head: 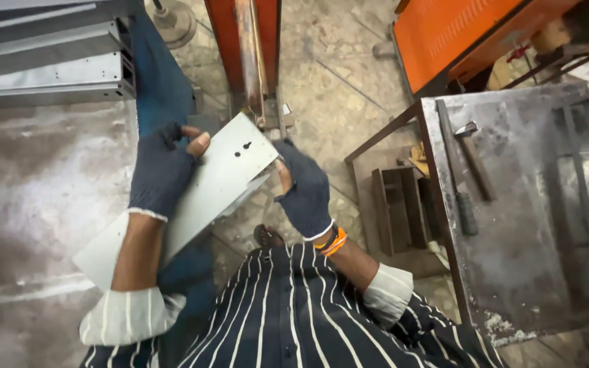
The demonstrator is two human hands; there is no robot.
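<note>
- Hands come first: we have both on one grey metal sheet, so the sheet is already picked up and sits between them.
- We judge the work as part way: the far end of the sheet is up at the machine, just past our fingers, but we cannot tell if it is fully in place.
- Our left hand, in a dark glove, lies on top of the sheet with the thumb curled round the far edge. It is closed on the sheet.
- Our right hand, gloved too, holds the sheet's right edge, thumb on top. It grips the sheet as well.
- Both arms are bent and reach forward, with the sleeves rolled up. The left arm lies along the sheet.
- More metal parts are stacked well off past the left hand.
- A table stands to the right of the right hand, with a hammer lying on it.
</note>
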